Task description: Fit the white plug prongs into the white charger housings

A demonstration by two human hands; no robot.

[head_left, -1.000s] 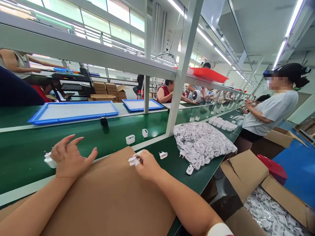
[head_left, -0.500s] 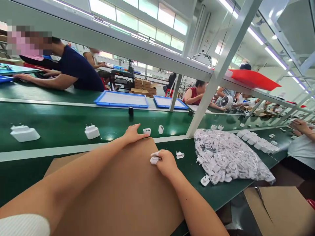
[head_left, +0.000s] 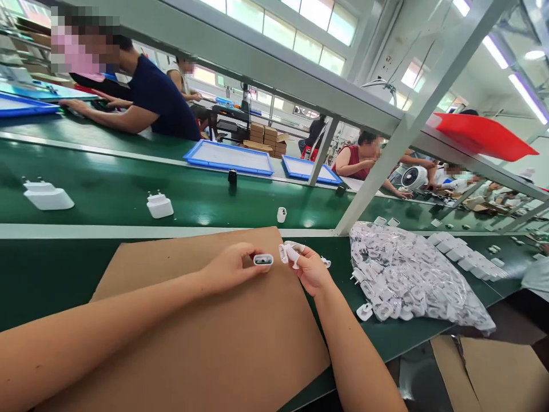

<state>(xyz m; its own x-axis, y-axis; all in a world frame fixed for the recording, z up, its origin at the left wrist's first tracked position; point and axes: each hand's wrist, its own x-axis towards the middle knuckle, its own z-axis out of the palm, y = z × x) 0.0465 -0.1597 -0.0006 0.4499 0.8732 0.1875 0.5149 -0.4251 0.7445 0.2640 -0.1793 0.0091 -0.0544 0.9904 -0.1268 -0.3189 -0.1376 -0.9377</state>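
White plastic oval case [head_left: 263,261]: in the left hand [head_left: 234,266], pinched between thumb and fingers. Its open end shows, with something green inside.
Small white plastic plug piece [head_left: 292,255]: in the right hand [head_left: 315,273], gripped by the fingertips. It is near the case but does not touch it.
Big brown cardboard sheet [head_left: 206,337]: under the left hand, on the dark green bench [head_left: 43,280].
Clear plastic bag [head_left: 416,274]: right of the right hand, on the bench, full of white pieces. One loose white piece [head_left: 364,312] lies just beside it.
Long shiny green belt [head_left: 98,194]: past the cardboard. Two white blocks with metal pins [head_left: 160,204] sit on its left part, and a small white case [head_left: 281,214] stands farther right.
Blue-edged flat trays [head_left: 229,157]: behind the belt.
Co-worker in a dark blue shirt [head_left: 165,94]: across the belt, at the left.
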